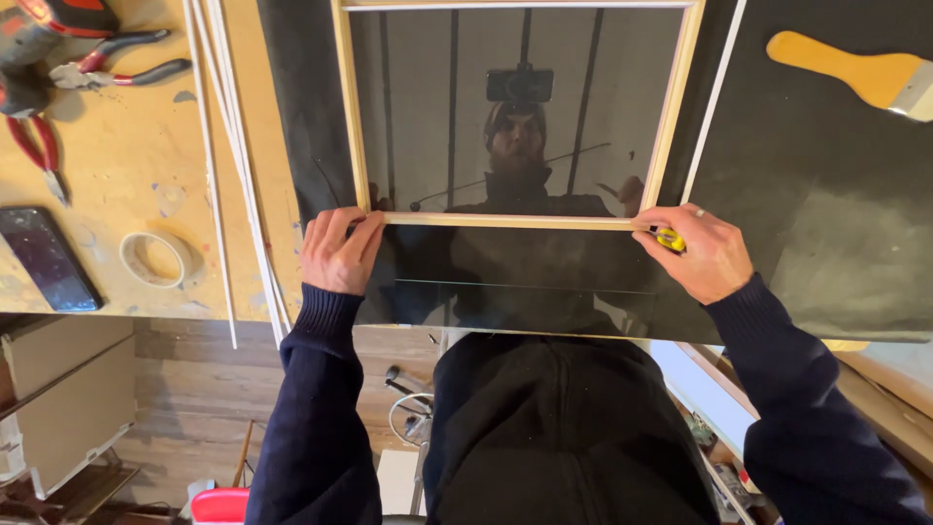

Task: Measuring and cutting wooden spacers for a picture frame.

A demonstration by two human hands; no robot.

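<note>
In the head view, a pale wooden rectangular frame (518,221) lies on a dark, glossy glass sheet (525,282) on the workbench. The left hand (337,251) presses down at the frame's near left corner, its fingers close together and bent over the strip. The right hand (698,251) rests at the near right corner, fingers curled around a small yellow tool (669,239), with a ring on one finger. Both arms wear dark blue knit sleeves. Thin white strips (222,165) lie along the tan plywood benchtop (117,146) to the left, beside a roll of masking tape (155,259), a dark phone (44,259) and red-handled pliers (117,60). A wooden-handled brush (855,73) lies on black sheeting at the far right.
</note>
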